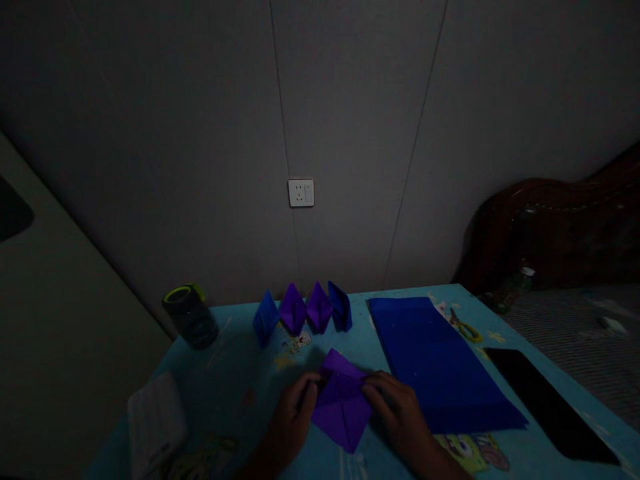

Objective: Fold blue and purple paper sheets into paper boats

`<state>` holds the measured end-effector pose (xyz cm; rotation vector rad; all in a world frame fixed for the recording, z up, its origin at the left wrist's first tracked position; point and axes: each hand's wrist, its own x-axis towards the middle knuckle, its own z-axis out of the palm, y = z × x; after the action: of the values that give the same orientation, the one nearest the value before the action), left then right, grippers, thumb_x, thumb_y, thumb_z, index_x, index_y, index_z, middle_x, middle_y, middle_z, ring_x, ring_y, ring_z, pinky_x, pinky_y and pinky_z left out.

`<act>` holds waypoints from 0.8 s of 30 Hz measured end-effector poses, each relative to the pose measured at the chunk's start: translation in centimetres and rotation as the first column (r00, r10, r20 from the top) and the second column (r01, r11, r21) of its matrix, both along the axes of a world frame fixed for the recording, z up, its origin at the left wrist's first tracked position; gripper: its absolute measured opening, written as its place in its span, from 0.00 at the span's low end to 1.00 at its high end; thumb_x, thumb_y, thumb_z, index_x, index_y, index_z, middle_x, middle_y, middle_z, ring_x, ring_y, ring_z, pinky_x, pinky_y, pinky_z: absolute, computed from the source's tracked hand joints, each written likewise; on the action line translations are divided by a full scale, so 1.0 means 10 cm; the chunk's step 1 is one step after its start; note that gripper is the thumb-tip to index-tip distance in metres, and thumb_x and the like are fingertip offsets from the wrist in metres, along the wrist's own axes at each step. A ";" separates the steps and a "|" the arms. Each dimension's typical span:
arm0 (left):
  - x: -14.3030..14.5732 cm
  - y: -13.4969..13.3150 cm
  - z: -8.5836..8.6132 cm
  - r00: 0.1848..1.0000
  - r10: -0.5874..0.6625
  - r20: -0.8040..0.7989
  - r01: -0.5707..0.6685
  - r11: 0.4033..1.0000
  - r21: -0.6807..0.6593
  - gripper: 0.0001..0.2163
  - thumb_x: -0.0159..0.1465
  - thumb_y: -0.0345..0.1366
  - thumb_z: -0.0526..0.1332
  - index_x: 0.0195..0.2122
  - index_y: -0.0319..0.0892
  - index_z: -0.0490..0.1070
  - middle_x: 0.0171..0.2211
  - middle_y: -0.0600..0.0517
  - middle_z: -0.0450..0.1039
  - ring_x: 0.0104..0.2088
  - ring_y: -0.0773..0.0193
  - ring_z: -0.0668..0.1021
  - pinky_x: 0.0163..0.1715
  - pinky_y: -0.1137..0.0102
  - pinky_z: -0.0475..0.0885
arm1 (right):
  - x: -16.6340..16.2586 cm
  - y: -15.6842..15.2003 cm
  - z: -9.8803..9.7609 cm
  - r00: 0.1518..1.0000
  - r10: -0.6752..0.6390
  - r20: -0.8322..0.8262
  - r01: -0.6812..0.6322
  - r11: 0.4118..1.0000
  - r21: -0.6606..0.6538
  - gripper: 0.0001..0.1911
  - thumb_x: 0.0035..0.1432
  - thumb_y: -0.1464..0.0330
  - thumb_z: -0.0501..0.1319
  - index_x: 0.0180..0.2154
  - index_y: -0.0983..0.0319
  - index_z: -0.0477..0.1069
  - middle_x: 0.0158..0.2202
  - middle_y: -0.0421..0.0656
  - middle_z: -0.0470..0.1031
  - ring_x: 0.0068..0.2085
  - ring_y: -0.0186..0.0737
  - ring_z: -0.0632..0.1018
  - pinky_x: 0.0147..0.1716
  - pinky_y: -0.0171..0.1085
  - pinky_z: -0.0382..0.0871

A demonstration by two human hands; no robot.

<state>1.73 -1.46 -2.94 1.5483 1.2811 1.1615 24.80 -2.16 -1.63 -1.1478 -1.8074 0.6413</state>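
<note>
Nearest my head camera, the only view I have, are the bare left hand (290,423) and the bare right hand (397,407), over the near side of the light blue patterned tablecloth (227,380). Between them is the folded purple paper diamond (345,410). Left thumb and curled fingers pinch its left side, and the right ones pinch its right side; neither hand is spread. I cannot tell in this dim light whether its far corner is lifted. To fold well, I would judge, both pinches need equal, light tension, layers lined up on the centre crease before any pressing. The large flat blue paper sheets (445,373) are just beside the right hand, so I'd keep that wrist from dragging them. Four pointed purple and blue paper figures (293,311) stand on the far side, well apart from the fingers.
</note>
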 end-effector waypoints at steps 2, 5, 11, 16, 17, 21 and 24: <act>-0.01 0.00 -0.02 1.000 0.023 -0.005 -0.023 0.999 0.025 0.18 0.59 0.49 0.62 0.42 0.42 0.78 0.41 0.44 0.81 0.44 0.51 0.81 0.46 0.63 0.76 | -0.01 0.00 -0.02 0.999 -0.032 0.003 0.032 0.999 -0.014 0.13 0.65 0.60 0.57 0.34 0.58 0.76 0.32 0.43 0.80 0.34 0.42 0.80 0.36 0.36 0.72; 0.00 0.01 -0.03 1.000 0.004 -0.002 -0.004 1.000 0.002 0.18 0.54 0.45 0.67 0.43 0.42 0.78 0.41 0.45 0.81 0.43 0.52 0.81 0.46 0.64 0.76 | -0.03 -0.01 -0.03 0.998 -0.065 0.013 0.065 0.997 -0.028 0.13 0.64 0.59 0.58 0.32 0.58 0.76 0.30 0.42 0.80 0.32 0.41 0.80 0.35 0.35 0.72; 0.05 0.02 0.03 1.000 0.004 -0.018 -0.006 0.994 -0.107 0.13 0.56 0.45 0.66 0.37 0.42 0.78 0.33 0.49 0.81 0.37 0.55 0.81 0.39 0.67 0.77 | -0.06 -0.04 0.01 0.999 -0.039 -0.009 0.038 0.995 -0.088 0.15 0.64 0.58 0.58 0.29 0.59 0.74 0.26 0.41 0.78 0.28 0.39 0.78 0.30 0.34 0.69; 0.05 0.02 0.06 1.000 -0.017 -0.002 0.017 0.996 -0.093 0.13 0.57 0.44 0.65 0.38 0.42 0.79 0.35 0.47 0.82 0.38 0.54 0.82 0.40 0.67 0.77 | -0.08 -0.06 -0.05 0.996 -0.040 -0.085 0.026 0.986 -0.167 0.17 0.64 0.56 0.57 0.30 0.60 0.73 0.26 0.41 0.76 0.28 0.38 0.76 0.30 0.33 0.67; 0.05 0.02 0.06 1.000 -0.017 0.021 0.018 0.997 -0.081 0.15 0.57 0.44 0.65 0.42 0.42 0.79 0.39 0.46 0.82 0.40 0.53 0.81 0.43 0.66 0.77 | -0.09 -0.06 -0.07 0.993 -0.053 -0.107 0.033 0.982 -0.185 0.16 0.63 0.56 0.57 0.34 0.60 0.74 0.25 0.40 0.74 0.28 0.38 0.75 0.29 0.33 0.66; 0.05 0.05 0.02 0.997 0.039 0.069 -0.033 0.996 -0.086 0.24 0.56 0.43 0.66 0.54 0.45 0.73 0.52 0.44 0.77 0.51 0.51 0.78 0.51 0.62 0.74 | -0.10 -0.01 -0.16 0.974 -0.119 -0.191 0.067 0.963 -0.261 0.25 0.62 0.53 0.58 0.55 0.62 0.68 0.21 0.35 0.67 0.24 0.35 0.70 0.26 0.32 0.63; 0.01 0.06 -0.03 0.998 0.047 0.042 -0.043 0.995 -0.093 0.23 0.56 0.45 0.66 0.52 0.43 0.75 0.51 0.43 0.77 0.51 0.51 0.78 0.52 0.61 0.74 | -0.09 0.03 -0.17 0.974 -0.052 -0.219 -0.021 0.948 -0.317 0.29 0.62 0.52 0.58 0.57 0.63 0.69 0.26 0.40 0.74 0.29 0.39 0.74 0.31 0.35 0.68</act>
<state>1.88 -0.83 -3.29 1.4263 1.3272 1.1428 23.89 -1.90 -3.30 -1.2420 -1.5358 1.0397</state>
